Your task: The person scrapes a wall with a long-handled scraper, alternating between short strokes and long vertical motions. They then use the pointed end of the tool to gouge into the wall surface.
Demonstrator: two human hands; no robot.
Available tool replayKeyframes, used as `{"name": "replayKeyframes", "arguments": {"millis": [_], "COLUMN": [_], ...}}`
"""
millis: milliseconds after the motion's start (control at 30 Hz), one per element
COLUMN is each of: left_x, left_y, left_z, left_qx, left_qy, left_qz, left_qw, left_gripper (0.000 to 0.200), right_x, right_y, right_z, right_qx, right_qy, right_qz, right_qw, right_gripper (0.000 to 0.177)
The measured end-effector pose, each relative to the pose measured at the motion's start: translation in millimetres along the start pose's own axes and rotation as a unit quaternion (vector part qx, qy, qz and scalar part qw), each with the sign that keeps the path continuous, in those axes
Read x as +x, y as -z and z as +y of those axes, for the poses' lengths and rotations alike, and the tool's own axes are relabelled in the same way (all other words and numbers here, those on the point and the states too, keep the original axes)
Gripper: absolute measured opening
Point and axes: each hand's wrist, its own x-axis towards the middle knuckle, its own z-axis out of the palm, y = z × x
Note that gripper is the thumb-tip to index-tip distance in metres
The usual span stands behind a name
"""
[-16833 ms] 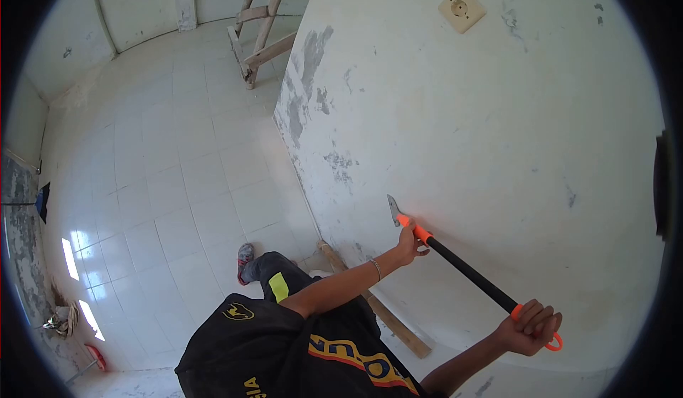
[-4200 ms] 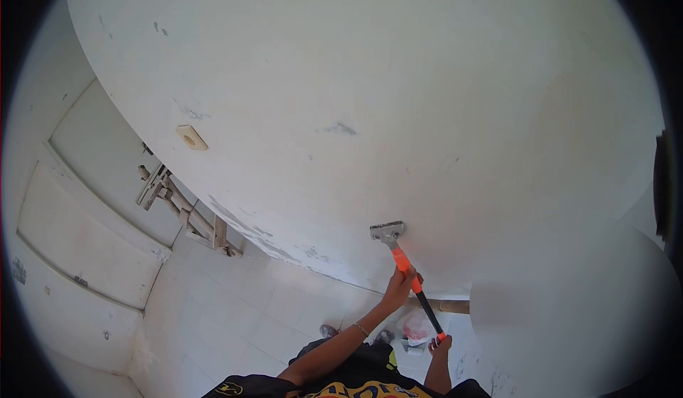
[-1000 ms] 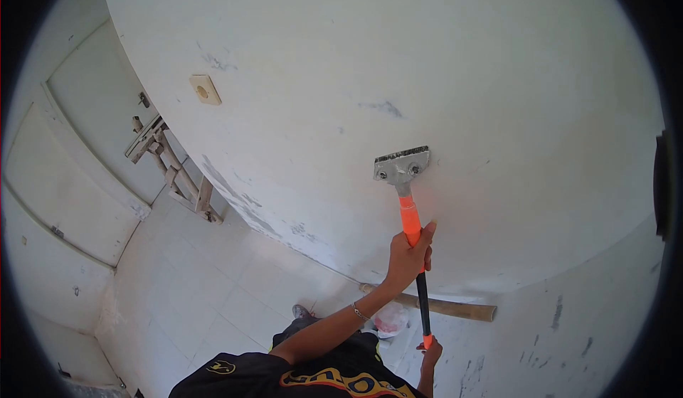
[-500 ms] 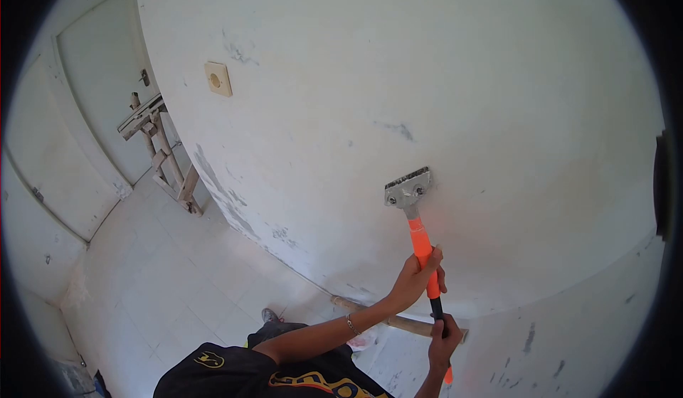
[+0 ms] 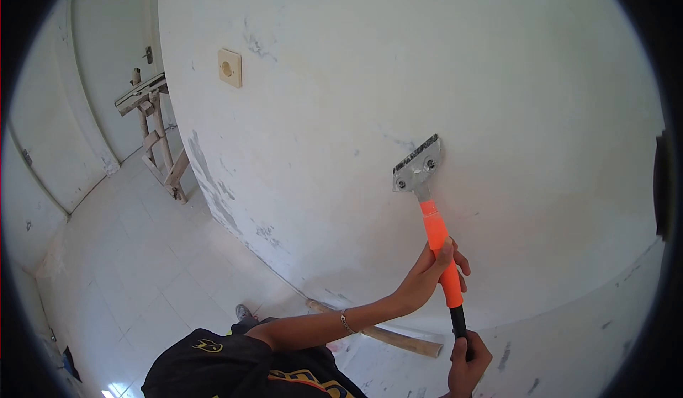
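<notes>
A long-handled scraper (image 5: 434,220) with an orange and black handle and a wide metal head (image 5: 418,165) is held up against the white wall (image 5: 320,99). Its blade edge tilts up to the right, below a grey scuff. My left hand (image 5: 440,266), below a bracelet on the wrist, is wrapped round the orange part, thumb along the front. Lower down, my right hand (image 5: 469,364) grips the black part of the handle; the handle's bottom end is hidden. Whether the blade presses on the wall is hard to tell.
A beige socket (image 5: 230,68) is set in the wall at upper left. A wooden stand (image 5: 158,131) is by the door (image 5: 110,64). Beneath my forearm a wooden pole (image 5: 402,340) lies low along the wall. Pale tiles (image 5: 156,270) cover the floor at left.
The scraper head has moved up and slightly right over the wall, and its blade edge slants more steeply. Both hands have shifted right with the handle. The view has moved a little too.
</notes>
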Motion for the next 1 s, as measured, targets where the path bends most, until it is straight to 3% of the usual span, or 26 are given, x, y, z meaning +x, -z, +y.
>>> {"name": "replayKeyframes", "arguments": {"millis": [33, 267, 333, 400, 467, 533, 667, 700, 733, 833, 867, 933, 967, 1000], "left_x": [1, 21, 22, 26, 33, 38, 48, 48, 47, 46, 44, 38, 39, 38], "left_y": [-3, -14, -22, -36, -53, -72, -91, -87, -83, -53, -59, -80, -86, -83], "left_z": [3, 48, 59, 69, 79, 87, 94, 93, 89, 78, 84, 96, 95, 93], "left_qx": [-0.013, 0.015, 0.003, -0.051, -0.079, -0.11, -0.166, -0.177, -0.19, -0.164, -0.165, -0.178, -0.184, -0.183], "left_qy": [-0.011, -0.068, -0.053, -0.028, -0.006, 0.016, 0.014, 0.002, -0.01, -0.012, -0.017, 0.012, 0.015, 0.016], "left_qz": [-0.001, -0.015, -0.037, -0.075, -0.114, -0.151, -0.15, -0.119, -0.087, -0.072, -0.074, -0.098, -0.114, -0.112], "left_qw": [1.0, 0.997, 0.998, 0.995, 0.99, 0.982, 0.975, 0.977, 0.978, 0.984, 0.983, 0.979, 0.976, 0.977], "left_gripper": [0.043, 0.047, 0.049, 0.05, 0.052, 0.054, 0.068, 0.069, 0.071, 0.076, 0.076, 0.074, 0.074, 0.074], "right_x": [0, 9, 12, 20, 29, 46, 71, 81, 104, 102, 99, 90, 82, 82], "right_y": [6, 41, 64, 82, 109, 153, 140, 144, 166, 120, 127, 150, 151, 143], "right_z": [-21, -113, -138, -147, -181, -178, -295, -292, -258, -246, -248, -266, -279, -278], "right_qx": [-0.084, -0.261, -0.299, -0.311, -0.35, -0.475, -0.457, -0.542, -0.463, -0.471, -0.472, -0.428, -0.465, -0.465], "right_qy": [0.088, 0.106, 0.069, 0.136, 0.124, 0.322, 0.173, 0.053, 0.194, 0.27, 0.275, 0.237, 0.168, 0.167], "right_qz": [0.023, 0.086, 0.069, 0.123, 0.144, 0.255, 0.108, 0.097, 0.095, 0.166, 0.169, 0.109, 0.151, 0.149], "right_qw": [0.992, 0.956, 0.949, 0.933, 0.917, 0.778, 0.865, 0.833, 0.859, 0.823, 0.821, 0.866, 0.856, 0.857], "right_gripper": [0.033, 0.032, 0.034, 0.036, 0.034, 0.027, 0.021, 0.016, 0.019, 0.016, 0.016, 0.013, 0.013, 0.013]}}
